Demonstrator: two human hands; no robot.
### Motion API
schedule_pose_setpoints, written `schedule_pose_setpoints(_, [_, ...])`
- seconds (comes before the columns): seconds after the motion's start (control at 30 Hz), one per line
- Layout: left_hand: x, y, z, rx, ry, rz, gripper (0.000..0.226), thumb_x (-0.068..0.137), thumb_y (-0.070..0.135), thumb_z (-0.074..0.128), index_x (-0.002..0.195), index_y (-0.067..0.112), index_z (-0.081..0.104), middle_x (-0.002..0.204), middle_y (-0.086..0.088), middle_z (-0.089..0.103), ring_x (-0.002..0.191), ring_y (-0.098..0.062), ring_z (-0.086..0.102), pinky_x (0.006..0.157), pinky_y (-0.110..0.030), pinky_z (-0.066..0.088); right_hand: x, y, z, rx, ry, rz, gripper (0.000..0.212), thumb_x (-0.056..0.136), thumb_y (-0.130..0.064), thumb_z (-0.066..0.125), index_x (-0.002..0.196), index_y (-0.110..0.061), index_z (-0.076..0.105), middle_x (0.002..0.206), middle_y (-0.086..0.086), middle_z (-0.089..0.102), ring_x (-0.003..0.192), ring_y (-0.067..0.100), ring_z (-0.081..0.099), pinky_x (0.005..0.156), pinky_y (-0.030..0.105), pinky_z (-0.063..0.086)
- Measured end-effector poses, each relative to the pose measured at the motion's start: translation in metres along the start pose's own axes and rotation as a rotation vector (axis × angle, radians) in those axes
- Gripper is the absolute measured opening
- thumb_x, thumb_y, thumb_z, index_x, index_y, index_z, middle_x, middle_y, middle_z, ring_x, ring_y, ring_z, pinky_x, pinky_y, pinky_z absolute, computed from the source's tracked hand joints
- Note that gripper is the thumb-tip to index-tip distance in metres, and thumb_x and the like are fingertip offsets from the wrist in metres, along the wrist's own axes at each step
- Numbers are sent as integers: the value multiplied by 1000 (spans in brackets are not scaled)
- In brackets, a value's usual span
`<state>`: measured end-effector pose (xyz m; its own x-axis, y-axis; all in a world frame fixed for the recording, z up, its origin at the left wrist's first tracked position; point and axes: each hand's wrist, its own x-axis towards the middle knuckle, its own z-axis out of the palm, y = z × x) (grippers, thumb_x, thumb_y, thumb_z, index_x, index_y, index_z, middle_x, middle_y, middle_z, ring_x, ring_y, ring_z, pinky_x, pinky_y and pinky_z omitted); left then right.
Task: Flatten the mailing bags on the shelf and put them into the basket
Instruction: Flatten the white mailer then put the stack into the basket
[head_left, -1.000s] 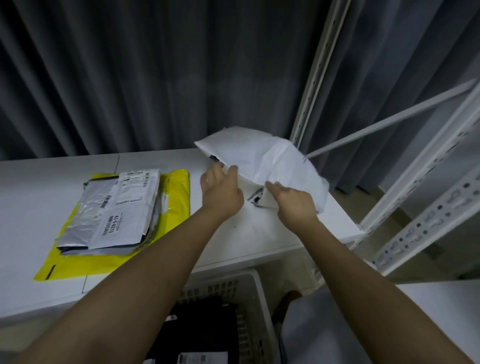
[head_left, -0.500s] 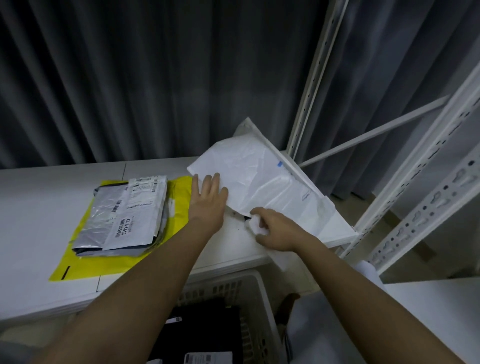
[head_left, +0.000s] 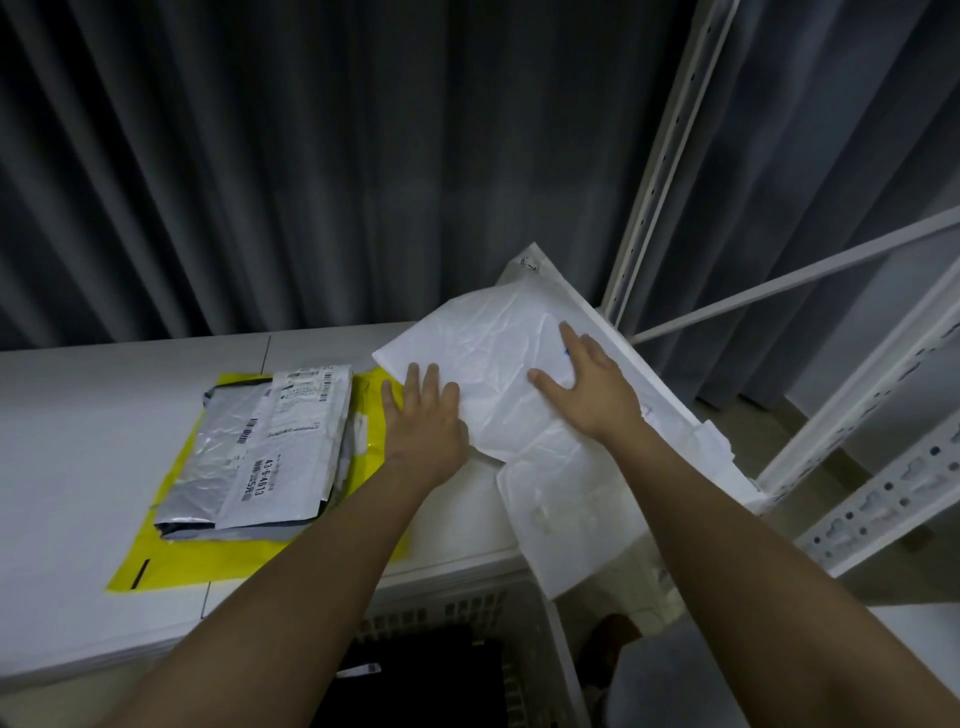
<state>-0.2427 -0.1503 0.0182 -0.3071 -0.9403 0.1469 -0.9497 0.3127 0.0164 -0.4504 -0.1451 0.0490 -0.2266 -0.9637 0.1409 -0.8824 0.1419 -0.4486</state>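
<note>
Head view: we press both hands, left and right, fingers flat, on white bag at frame centre, on shelf.

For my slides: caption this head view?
Both hands, left and right, press a white mailing bag flat on the shelf.

Dark grey curtains hang in deep folds across the whole back. At right stand white perforated steel uprights with a slanted brace (dim, cool light), over pale floor.
</note>
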Motion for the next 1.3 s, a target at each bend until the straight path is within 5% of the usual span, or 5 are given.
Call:
schedule_pose_setpoints(0.43, [34,13,16,-264,-285,-13,66,95,64,17,152,36,0,160,-2,-14,145,-30,-20,114,-55,-10,41,-9,38,-169,-183,122,82,83,-79,26,150,-42,-4,161,-2,-8,147,38,0,114,61,6])
schedule_pose_setpoints(1.3, [52,4,64,-327,-255,-95,66,97,60,22,152,36,-5,160,-2,-18,145,-31,-20,114,-59,-1,54,-3,93,-296,-188,75,85,80,-83,18,149,-42,-11,160,1,-14,146,39,-7,112,64,-1])
